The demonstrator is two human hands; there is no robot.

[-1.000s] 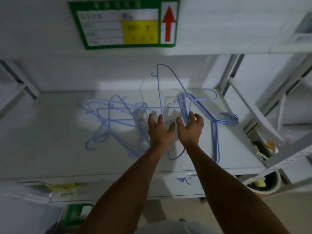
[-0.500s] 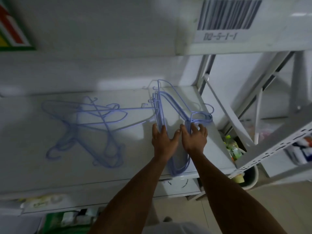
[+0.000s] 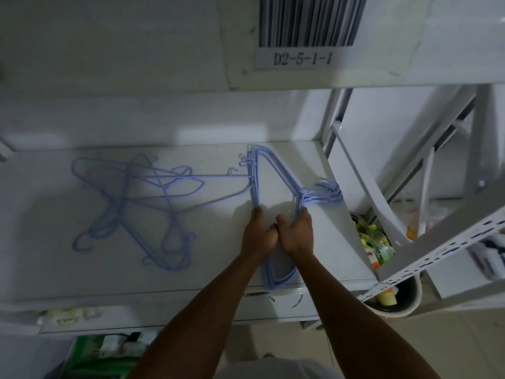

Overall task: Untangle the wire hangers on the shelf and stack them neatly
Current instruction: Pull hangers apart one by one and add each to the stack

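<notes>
A stack of blue wire hangers [image 3: 276, 173] lies flat at the right end of the white shelf [image 3: 54, 269], its hooks pointing right toward the shelf edge. My left hand [image 3: 257, 233] rests on the stack's long straight side. My right hand [image 3: 296, 232] presses on the sloped side near the hooks. The thumbs touch each other. Several tangled blue hangers [image 3: 142, 203] lie in a heap on the left half of the shelf; one long wire of the heap reaches right to the stack.
An upper shelf beam with a barcode label [image 3: 306, 31] hangs overhead. A white slanted upright [image 3: 363, 187] and a perforated rail [image 3: 437, 247] stand to the right. A bin of bottles [image 3: 382, 253] sits below right. Green packaging [image 3: 109, 351] lies under the shelf.
The raised hanger has come down flat onto the right-hand stack. Both hands slid together on the stack. My view turned right, so the green sign left the picture.
</notes>
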